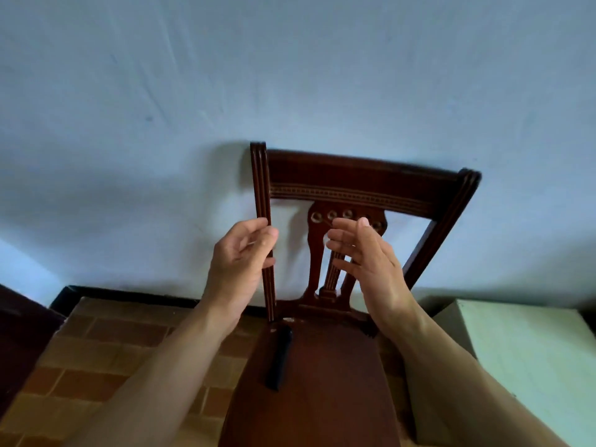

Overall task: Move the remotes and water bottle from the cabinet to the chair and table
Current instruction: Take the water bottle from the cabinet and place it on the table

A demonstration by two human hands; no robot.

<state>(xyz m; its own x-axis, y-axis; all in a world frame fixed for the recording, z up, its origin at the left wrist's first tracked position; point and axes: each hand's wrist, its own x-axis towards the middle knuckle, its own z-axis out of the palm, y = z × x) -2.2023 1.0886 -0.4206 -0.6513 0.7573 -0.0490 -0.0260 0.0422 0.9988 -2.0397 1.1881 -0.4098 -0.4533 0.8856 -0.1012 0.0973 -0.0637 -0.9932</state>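
As left hand (237, 262) hovers, remote (280, 358) rests

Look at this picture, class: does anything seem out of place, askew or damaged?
Nothing is spilled or toppled. The black remote lies flat on the chair seat, near its left edge. Pale specks at the seat's rear left corner may be chipped finish. The left hand and right hand carry nothing.

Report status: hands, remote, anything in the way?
Left hand open, empty. Right hand open, empty. One black remote flat on chair seat. Nothing covering it; no bottle in view.
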